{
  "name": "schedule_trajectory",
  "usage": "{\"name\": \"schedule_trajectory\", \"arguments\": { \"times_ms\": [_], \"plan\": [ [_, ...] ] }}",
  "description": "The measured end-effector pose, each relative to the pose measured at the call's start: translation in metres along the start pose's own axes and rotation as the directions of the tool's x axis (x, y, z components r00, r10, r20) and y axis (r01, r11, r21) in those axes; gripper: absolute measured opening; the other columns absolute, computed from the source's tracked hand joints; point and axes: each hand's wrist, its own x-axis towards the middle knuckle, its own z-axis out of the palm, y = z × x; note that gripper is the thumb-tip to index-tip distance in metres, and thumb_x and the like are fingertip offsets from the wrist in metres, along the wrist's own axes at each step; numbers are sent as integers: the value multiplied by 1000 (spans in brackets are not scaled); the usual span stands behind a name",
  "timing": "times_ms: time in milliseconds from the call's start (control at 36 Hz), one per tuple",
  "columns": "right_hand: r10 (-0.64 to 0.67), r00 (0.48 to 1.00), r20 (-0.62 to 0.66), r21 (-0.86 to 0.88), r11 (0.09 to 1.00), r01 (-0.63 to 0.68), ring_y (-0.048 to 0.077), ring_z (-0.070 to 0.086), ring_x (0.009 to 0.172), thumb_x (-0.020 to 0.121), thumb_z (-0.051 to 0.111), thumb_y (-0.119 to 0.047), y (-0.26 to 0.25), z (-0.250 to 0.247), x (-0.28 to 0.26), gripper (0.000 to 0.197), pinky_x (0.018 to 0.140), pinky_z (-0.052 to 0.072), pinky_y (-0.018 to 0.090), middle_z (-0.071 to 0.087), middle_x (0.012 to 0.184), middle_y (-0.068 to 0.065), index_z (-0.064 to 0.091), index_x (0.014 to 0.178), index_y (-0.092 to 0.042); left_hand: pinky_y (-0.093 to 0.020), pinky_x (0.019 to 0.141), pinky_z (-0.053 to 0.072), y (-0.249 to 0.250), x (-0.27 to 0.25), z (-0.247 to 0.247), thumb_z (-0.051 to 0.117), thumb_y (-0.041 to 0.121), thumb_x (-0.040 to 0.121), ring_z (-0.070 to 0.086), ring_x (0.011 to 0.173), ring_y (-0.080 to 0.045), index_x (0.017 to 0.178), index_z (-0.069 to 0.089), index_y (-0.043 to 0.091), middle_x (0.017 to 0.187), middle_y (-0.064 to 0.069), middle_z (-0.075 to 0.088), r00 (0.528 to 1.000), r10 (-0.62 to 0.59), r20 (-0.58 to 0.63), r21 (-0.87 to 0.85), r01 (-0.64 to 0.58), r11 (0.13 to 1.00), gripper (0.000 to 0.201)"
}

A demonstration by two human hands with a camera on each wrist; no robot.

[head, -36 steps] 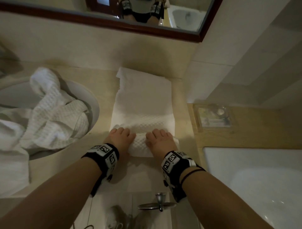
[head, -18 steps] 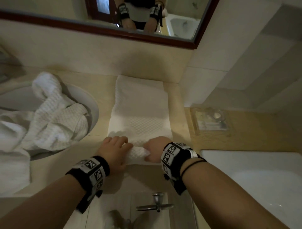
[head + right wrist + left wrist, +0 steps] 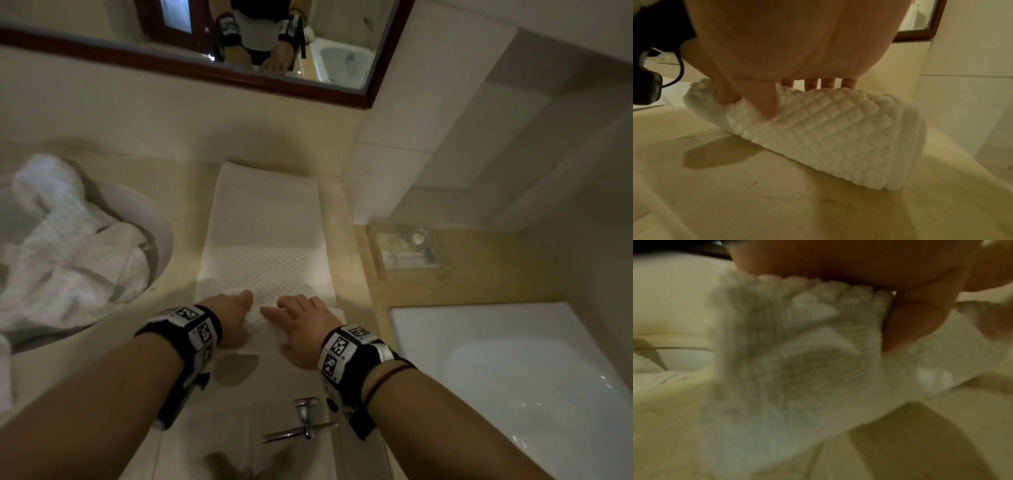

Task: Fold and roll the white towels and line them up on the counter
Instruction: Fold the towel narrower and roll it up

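A white waffle towel (image 3: 263,236) lies folded in a long strip on the beige counter (image 3: 185,274), running away from me toward the wall. Its near end is rolled into a roll (image 3: 262,325) (image 3: 828,129). My left hand (image 3: 229,315) sits on the roll's left end; in the blurred left wrist view its thumb (image 3: 910,321) pinches the cloth (image 3: 797,353) against the palm. My right hand (image 3: 301,318) presses on the roll's right part with fingers spread. In the right wrist view its fingertips (image 3: 813,84) reach over the top and the thumb rests on the near side.
A round sink (image 3: 162,222) at the left holds a heap of loose white towels (image 3: 68,253). A wall corner (image 3: 376,178) stands right of the strip, with a clear soap tray (image 3: 406,250) and a white bathtub (image 3: 513,377) beyond. A mirror (image 3: 349,61) hangs above; a chrome handle (image 3: 305,421) is below the counter edge.
The right hand went from curled on the roll to fingers spread over it. The left hand turned onto the roll's left end. The roll has grown slightly along the strip.
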Motion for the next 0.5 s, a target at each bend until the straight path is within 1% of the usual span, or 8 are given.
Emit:
{"name": "schedule_trajectory", "arguments": {
  "times_ms": [56,139,194,222,306,361,417,500],
  "plan": [
    [8,998,59,-71,997,-4,27,23,133,80,65,-48,0,4,-1,92,111,21,41,18,149,6,8,150,-25,-35,96,43,4,3,0,58,30,82,53,114,-25,123,34,19,124,-7,53,992,-20,125,-55,27,998,49],
    [45,994,99,-44,998,-40,27,29,129,84,62,-45,-2,8,0,83,105,33,41,27,145,5,14,148,-25,-35,88,44,8,3,3,63,17,74,52,111,-27,118,37,19,121,-7,54,977,-14,211,-136,43,990,51],
    [52,994,93,1,999,-53,28,36,124,88,59,-40,-3,7,1,73,100,38,41,37,138,5,20,147,-24,-32,82,44,8,1,4,64,15,72,53,103,-24,109,40,20,114,-5,54,988,13,152,-202,18,979,44],
    [56,995,85,9,998,-57,28,38,121,89,59,-39,-3,8,3,70,98,39,40,41,135,6,22,147,-24,-31,83,44,7,0,5,64,16,73,52,102,-22,108,42,21,114,-3,53,996,32,89,-219,-12,976,42],
    [73,994,83,-32,997,-70,28,48,112,88,58,-43,0,4,12,63,89,42,37,51,125,7,32,142,-26,-28,97,39,3,-5,7,60,26,78,48,115,-17,124,42,25,124,4,47,980,124,-156,-114,-142,983,49],
    [76,993,94,-64,995,-70,28,56,102,86,58,-45,2,-1,21,50,77,42,34,58,112,6,46,130,-27,-27,99,33,3,-10,8,52,34,79,45,118,-17,128,40,26,128,5,46,946,201,-254,12,-205,979,51],
    [100,985,144,-48,994,-94,26,60,92,83,63,-42,2,-7,29,35,69,41,31,61,99,4,55,114,-28,-27,96,30,1,-14,12,43,44,75,45,116,-17,128,39,26,129,5,45,928,253,-273,106,-232,967,57],
    [158,954,256,1,986,-164,24,62,85,76,71,-39,2,-13,39,30,71,48,32,59,85,-1,60,104,-31,-28,98,29,-1,-16,15,54,50,76,43,118,-17,130,38,27,131,6,42,929,265,-257,166,-228,959,62]
  ]
}}
